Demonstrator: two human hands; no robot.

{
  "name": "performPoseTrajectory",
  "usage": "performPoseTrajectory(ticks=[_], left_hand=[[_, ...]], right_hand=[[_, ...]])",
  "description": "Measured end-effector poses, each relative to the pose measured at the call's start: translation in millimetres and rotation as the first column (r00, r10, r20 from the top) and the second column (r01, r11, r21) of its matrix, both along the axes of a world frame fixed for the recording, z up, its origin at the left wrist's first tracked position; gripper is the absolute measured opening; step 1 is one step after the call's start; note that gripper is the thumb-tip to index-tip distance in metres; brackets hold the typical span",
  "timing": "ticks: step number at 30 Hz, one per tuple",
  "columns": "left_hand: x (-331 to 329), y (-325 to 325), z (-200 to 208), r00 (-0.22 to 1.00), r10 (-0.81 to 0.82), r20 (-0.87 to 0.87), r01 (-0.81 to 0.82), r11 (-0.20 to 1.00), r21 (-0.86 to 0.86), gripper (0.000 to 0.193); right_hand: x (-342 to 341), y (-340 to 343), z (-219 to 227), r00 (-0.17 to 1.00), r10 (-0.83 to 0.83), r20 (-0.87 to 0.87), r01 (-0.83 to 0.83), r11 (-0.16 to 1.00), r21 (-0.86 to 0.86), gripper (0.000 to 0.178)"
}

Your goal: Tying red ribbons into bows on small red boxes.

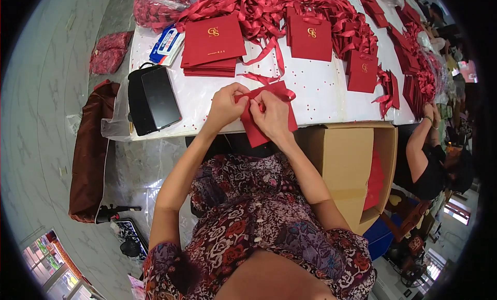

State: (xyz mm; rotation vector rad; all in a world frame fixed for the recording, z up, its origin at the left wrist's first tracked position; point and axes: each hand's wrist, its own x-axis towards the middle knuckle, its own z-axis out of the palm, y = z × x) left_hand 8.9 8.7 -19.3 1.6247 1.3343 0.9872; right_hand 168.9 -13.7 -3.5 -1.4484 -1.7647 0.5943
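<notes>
A seated person's two hands meet over a flat red paper gift bag at the near edge of a white bench. The left hand pinches the bag's upper left part between thumb and fingertips. The right hand, just beside it, is closed at the bag's upper middle; whether its tips grip paper or ribbon alone cannot be told. Gripping from both sides probably steadies the bag, which lies tilted and juts past the bench edge towards the lap. A loop of red satin ribbon curls at its top corner, right of the hands.

Just beyond the hands is a stack of red bags, presumably within easy reach, with a tangled heap of ribbons behind it. Farther right, more bags with gold emblems lie in overlapping groups, perhaps to fit many in little space. Small red dots are scattered between.

Left of the hands, a dark smartphone rests on a black pouch, seemingly set aside from the work. Below and right of the hands, an open cardboard box holds something red. Far right is a co-worker's bare arm.
</notes>
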Motion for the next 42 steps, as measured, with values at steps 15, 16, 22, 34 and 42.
performPoseTrajectory(ticks=[15, 16, 22, 34, 42], left_hand=[[4.1, -5.7, 21.9, 0.995, 0.016, -0.097, -0.024, 0.996, -0.082, 0.013], [6.2, -7.4, 23.2, 0.989, 0.024, -0.143, -0.026, 1.0, -0.01, 0.014], [11.6, -12.6, 21.5, 0.988, 0.08, -0.134, -0.051, 0.977, 0.207, 0.014], [4.6, -5.7, 9.2, 1.0, 0.001, -0.024, -0.001, 1.0, -0.005, 0.01], [2.5, -2.4, 19.9, 0.997, 0.029, -0.066, -0.029, 1.0, -0.002, 0.01]], right_hand=[[9.4, 5.9, 10.7, 0.997, 0.057, -0.055, -0.07, 0.964, -0.258, 0.018], [10.6, 7.4, 8.3, 0.997, 0.056, -0.055, -0.068, 0.964, -0.258, 0.018], [-2.3, 2.1, 4.8, 1.0, 0.025, 0.0, -0.025, 0.987, -0.158, 0.015], [3.5, 5.2, 3.3, 0.993, 0.114, 0.036, -0.11, 0.991, -0.079, 0.015], [2.2, 7.1, 12.1, 0.996, 0.087, 0.018, -0.086, 0.995, -0.049, 0.015]])
